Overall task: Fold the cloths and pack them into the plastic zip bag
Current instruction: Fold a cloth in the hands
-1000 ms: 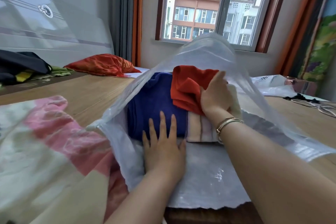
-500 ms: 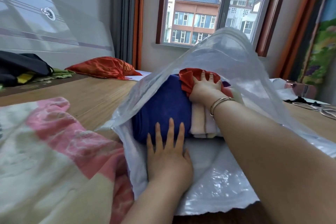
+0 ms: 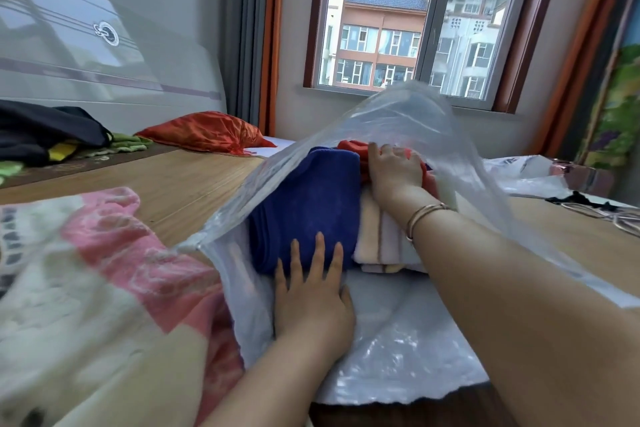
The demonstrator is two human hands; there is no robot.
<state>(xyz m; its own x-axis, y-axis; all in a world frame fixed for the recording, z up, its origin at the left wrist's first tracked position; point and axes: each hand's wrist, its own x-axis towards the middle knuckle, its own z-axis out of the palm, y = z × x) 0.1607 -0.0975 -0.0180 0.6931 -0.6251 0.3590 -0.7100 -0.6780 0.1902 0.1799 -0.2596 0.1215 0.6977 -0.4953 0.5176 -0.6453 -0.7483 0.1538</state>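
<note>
Head view: clear plastic zip bag [image 3: 408,121] mouth toward body, long axis running away; left hand [image 3: 313,291] flat, fingers straight against folded blue towel [image 3: 308,205]; right hand [image 3: 394,170] deeper in, fingers curled on red cloth [image 3: 349,146] atop cream striped towel [image 3: 381,239].

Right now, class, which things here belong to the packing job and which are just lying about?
Job: plastic zip bag, blue cloth, red cloth, cream striped cloth, both hands.
Lying about: red pillow, dark clothes, pink patterned blanket, cables.
</note>
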